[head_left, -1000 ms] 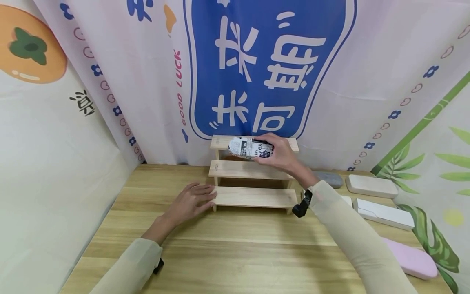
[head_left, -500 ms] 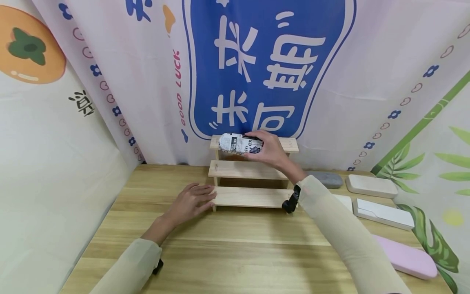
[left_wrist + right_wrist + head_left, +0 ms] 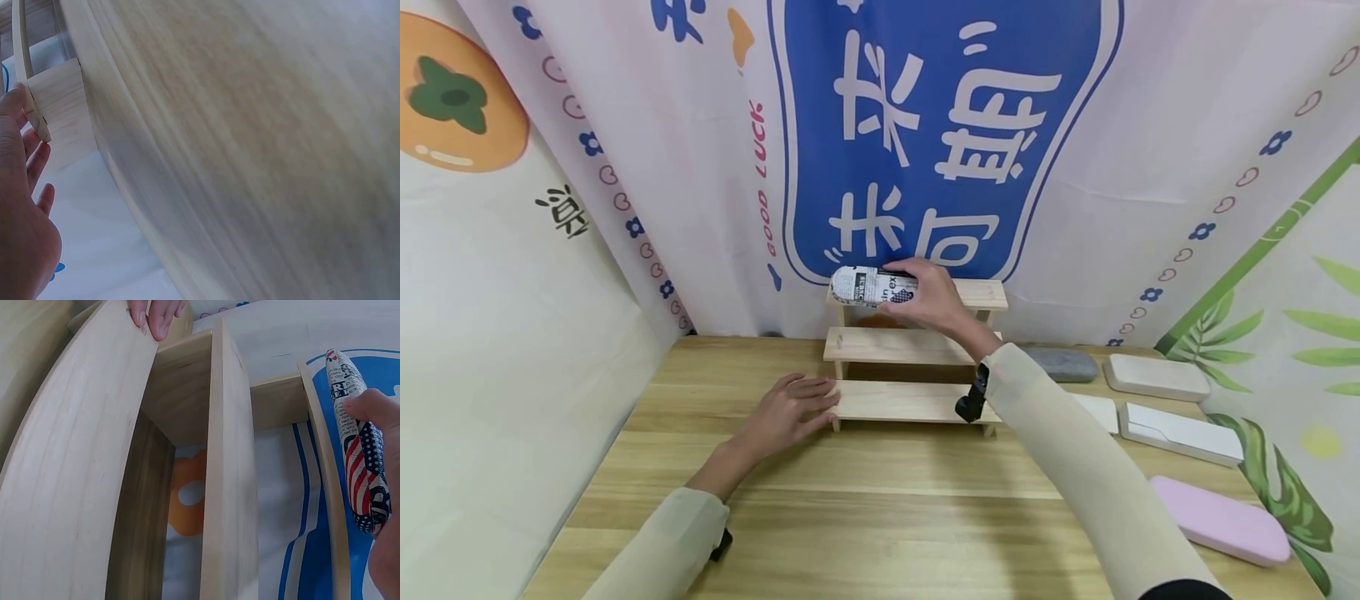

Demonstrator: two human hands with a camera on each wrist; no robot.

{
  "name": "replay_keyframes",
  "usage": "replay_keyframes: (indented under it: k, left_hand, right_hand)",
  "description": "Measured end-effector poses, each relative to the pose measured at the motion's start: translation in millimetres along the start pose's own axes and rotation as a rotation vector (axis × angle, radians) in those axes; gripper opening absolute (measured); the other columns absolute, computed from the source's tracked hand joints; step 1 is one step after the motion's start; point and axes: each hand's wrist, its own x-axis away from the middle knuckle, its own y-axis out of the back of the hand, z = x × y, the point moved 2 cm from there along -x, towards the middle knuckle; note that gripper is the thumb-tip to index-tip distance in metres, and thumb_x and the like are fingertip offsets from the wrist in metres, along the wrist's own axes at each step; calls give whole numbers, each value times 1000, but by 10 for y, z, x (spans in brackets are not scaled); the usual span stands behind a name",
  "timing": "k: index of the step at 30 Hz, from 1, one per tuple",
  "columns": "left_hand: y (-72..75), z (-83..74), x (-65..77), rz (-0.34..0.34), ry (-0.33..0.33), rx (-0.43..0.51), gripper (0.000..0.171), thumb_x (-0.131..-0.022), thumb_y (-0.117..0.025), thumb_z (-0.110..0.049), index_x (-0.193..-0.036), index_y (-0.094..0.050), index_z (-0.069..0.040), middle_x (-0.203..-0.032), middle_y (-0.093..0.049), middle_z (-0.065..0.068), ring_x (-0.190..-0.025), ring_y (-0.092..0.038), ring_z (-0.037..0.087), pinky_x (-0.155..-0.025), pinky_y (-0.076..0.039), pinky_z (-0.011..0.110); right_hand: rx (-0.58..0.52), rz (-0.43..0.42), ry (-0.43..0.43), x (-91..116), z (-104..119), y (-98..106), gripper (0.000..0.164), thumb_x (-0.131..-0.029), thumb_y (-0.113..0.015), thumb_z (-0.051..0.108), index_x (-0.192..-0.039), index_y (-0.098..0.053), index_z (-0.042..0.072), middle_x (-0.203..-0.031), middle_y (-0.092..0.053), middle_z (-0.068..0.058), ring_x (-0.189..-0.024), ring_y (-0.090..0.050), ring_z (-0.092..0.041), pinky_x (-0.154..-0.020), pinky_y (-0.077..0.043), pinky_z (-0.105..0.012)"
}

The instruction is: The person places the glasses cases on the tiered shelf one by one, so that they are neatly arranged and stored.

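A three-tier wooden display rack stands at the back of the table. My right hand grips a newspaper-print glasses case lengthwise at the left part of the top tier. In the right wrist view the glasses case also shows a striped and starred print, with the thumb across it. Whether it touches the top board, I cannot tell. My left hand rests its fingers on the left end of the lowest tier. In the left wrist view those fingers lie at the board's end.
At the right stand a grey case, a cream case, a white case and a pink case. Another white case is partly behind my right sleeve. A printed cloth hangs directly behind the rack.
My right hand has moved left and slightly up with the glasses case, along the top tier to its left end. The left hand has stayed on the lowest tier.
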Motion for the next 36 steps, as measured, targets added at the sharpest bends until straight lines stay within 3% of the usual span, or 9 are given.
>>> replay_keyframes:
  k: [24, 36]
  left_hand:
    - [19, -10, -17, -13, -9, 18, 37, -92, -83, -25, -124, -78, -6, -133, -72, 14, -123, -71, 33, -109, -48, 64]
    - [-8, 26, 0, -18, -20, 19, 37, -92, -84, -25, -124, -78, -7, -132, -73, 14, -123, -71, 33, -108, -49, 64]
  right_hand:
    - [-31, 64, -90, -330, 84, -173, 65, -81, -94, 27, -138, -70, 8, -137, -71, -13, -105, -68, -25, -87, -56, -37]
    - [-16, 90, -124, -340, 44, -259, 63, -84, -92, 29, -140, -70, 9, -141, -69, -12, -116, -67, -28, -95, -56, -41]
